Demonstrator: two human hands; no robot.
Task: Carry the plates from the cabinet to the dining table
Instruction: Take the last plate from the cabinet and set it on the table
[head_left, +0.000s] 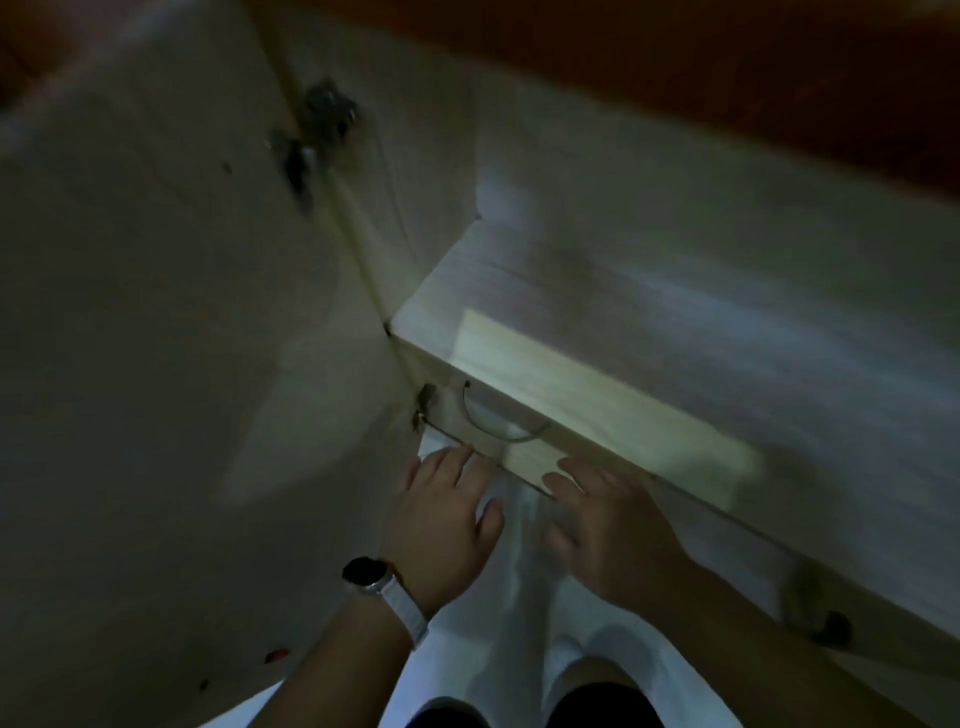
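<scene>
At the bottom of the view two bare knees (587, 675) are seen above a pale floor, so a crouch before the cabinet (415, 182) is judged; just beyond them the left hand (447, 514), a dark watch (363, 569) strapped at its wrist, and the right hand (608, 525) are stretched forward side by side, a little apart; the fingers of both are straight and loosely spread, and nothing is grasped by either, though the right one is blurred. The fingertips are met by the front edge of a lit wooden shelf (597, 410); just past them, under that edge, a curved rim (498, 434) is made out, which may belong to a plate, but this cannot be told in the dimness; no plates are plainly shown. Farther off, the open door (130, 312) is hung to the left on a metal hinge (324, 122).

The reach into the cabinet is judged to be in hand, with nothing lifted yet; for the next move both hands would need to be slid below the shelf and closed on opposite edges of the stack, and clearance under the shelf edge minded.
</scene>
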